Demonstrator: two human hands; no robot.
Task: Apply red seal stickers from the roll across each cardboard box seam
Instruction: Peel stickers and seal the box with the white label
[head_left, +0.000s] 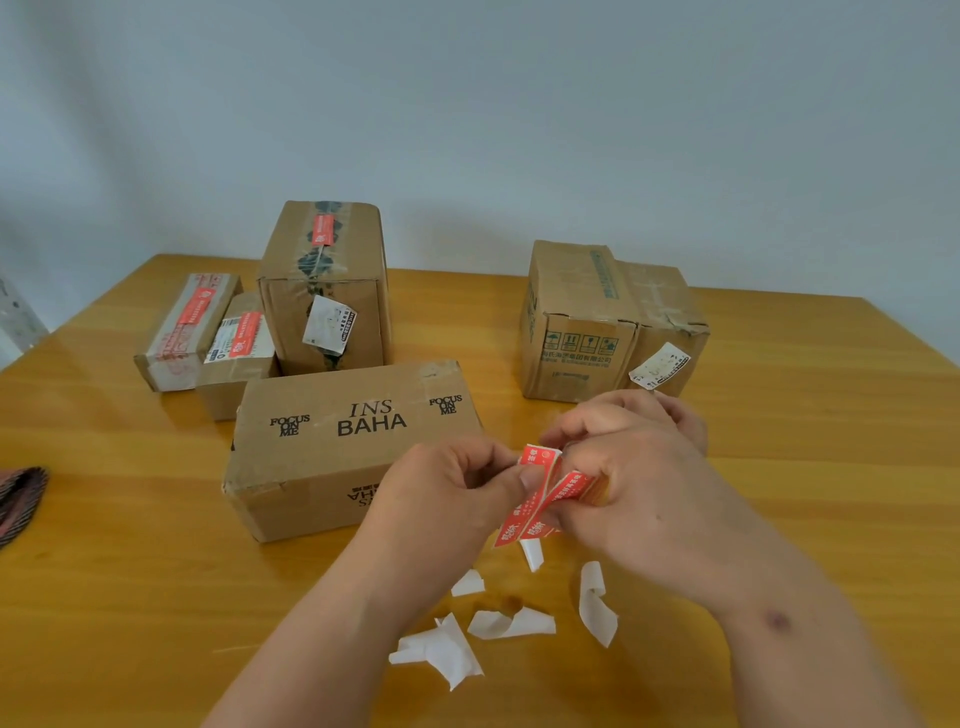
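My left hand (457, 483) and my right hand (639, 467) meet above the table, both pinching the red sticker roll (545, 483), whose strip hangs down between them. Just left of the hands lies the printed "INS BAHA" box (332, 447), with no red sticker showing on it. Behind it a tall box (324, 286) and two small boxes (189, 327) (241, 353) each carry a red sticker across the top. A double box (608, 322) at the back right shows no red sticker.
Several torn white backing papers (493, 623) lie on the wooden table (130, 571) below my hands. A dark patterned cloth (18, 499) sits at the left edge. A plain wall rises behind the table.
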